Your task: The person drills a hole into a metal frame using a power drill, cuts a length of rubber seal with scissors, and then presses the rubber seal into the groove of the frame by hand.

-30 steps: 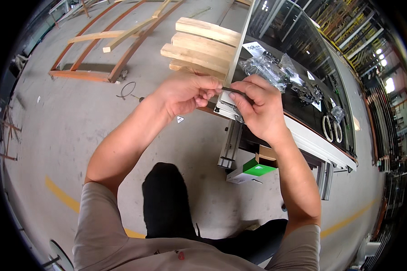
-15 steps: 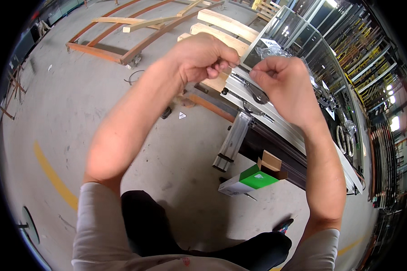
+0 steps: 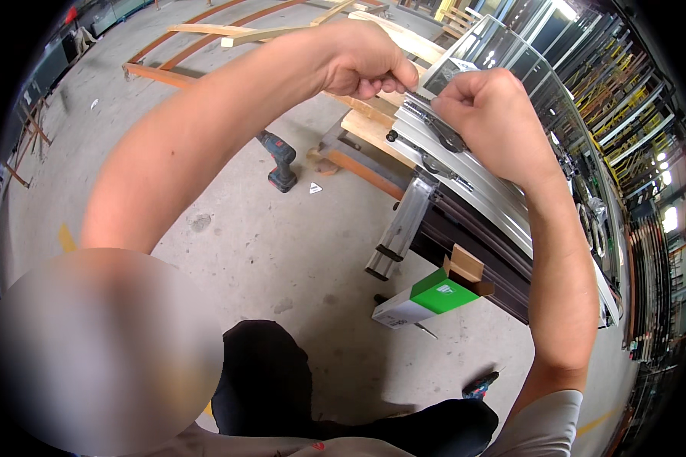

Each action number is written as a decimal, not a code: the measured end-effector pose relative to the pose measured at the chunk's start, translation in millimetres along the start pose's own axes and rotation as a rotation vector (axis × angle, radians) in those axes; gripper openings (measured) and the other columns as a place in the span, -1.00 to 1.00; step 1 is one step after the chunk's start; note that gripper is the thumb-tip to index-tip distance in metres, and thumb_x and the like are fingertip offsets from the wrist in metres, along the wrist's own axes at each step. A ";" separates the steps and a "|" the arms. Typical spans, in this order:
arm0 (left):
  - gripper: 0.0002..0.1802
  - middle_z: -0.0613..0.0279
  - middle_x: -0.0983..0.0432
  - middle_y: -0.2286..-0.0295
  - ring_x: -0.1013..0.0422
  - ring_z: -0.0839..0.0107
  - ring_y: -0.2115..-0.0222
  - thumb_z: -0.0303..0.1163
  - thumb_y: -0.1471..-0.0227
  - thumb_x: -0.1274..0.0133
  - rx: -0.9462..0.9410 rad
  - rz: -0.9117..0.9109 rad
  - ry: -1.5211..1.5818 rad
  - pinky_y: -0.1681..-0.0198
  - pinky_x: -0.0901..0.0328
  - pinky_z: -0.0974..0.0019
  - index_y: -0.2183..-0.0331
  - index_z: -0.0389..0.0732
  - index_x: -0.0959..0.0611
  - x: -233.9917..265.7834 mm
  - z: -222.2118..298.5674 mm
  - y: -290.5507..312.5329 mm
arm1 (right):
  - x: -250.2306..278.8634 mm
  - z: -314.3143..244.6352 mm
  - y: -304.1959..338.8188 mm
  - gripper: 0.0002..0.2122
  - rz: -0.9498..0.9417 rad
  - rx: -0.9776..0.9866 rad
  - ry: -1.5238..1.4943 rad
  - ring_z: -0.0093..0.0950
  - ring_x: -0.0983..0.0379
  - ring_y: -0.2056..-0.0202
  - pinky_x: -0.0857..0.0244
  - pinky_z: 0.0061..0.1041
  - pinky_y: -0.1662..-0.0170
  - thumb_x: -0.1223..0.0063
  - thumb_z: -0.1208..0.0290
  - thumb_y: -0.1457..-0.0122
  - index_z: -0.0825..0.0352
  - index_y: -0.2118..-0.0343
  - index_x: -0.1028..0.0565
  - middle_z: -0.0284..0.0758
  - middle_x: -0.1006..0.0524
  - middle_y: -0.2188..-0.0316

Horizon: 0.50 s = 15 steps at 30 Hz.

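Stretching left, the concrete floor (image 3: 229, 251) gives open room around one cordless drill (image 3: 280, 162) and one white triangular tag (image 3: 315, 188). The left hand (image 3: 370, 65) pinches, thumb to forefinger, one end of a single slim, dark, ridged strip (image 3: 419, 99). That strip sits over the end edge of the silvery metal frame (image 3: 503, 209), touching or not I cannot tell. One green-and-white carton (image 3: 438, 295) gapes below; the right hand (image 3: 495, 114) pinches the strip's other end.
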<state>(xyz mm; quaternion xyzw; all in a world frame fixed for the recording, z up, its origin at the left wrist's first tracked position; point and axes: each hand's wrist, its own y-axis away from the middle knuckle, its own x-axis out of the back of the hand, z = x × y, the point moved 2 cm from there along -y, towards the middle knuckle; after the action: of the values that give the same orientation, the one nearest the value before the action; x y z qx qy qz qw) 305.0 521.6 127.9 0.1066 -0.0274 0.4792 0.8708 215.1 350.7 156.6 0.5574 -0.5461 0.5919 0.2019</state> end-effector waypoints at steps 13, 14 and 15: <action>-0.88 0.32 -0.46 0.60 -0.25 0.67 0.65 -0.58 0.00 -0.22 -0.010 -0.025 0.009 0.68 -0.06 0.60 0.53 -0.23 -0.63 2.6 -1.4 -23.0 | 3.1 -6.8 0.9 -0.84 -0.045 -0.085 0.029 -0.18 -0.56 0.48 -0.44 -0.31 0.26 -0.16 0.45 -0.08 0.49 0.43 -0.61 0.02 -0.52 0.57; -0.88 0.32 -0.45 0.61 -0.25 0.68 0.65 -0.58 0.00 -0.21 -0.014 -0.031 0.008 0.69 -0.05 0.60 0.54 -0.23 -0.63 1.7 -0.6 -22.5 | 3.7 -6.8 1.4 -0.84 -0.038 -0.067 0.039 -0.18 -0.57 0.48 -0.44 -0.31 0.26 -0.16 0.46 -0.08 0.49 0.42 -0.62 0.02 -0.52 0.57; -0.88 0.32 -0.45 0.61 -0.25 0.68 0.65 -0.58 0.01 -0.21 -0.016 -0.032 0.004 0.69 -0.05 0.59 0.54 -0.24 -0.62 2.0 -2.0 -22.0 | 2.5 -7.1 2.6 -0.84 -0.030 -0.045 0.045 -0.18 -0.57 0.47 -0.45 -0.31 0.26 -0.16 0.46 -0.08 0.49 0.42 -0.62 0.02 -0.53 0.57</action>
<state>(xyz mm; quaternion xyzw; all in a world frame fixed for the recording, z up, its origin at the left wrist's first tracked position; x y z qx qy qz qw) 324.5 512.3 122.8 0.0992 -0.0278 0.4653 0.8792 209.0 355.1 159.3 0.5475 -0.5462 0.5886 0.2355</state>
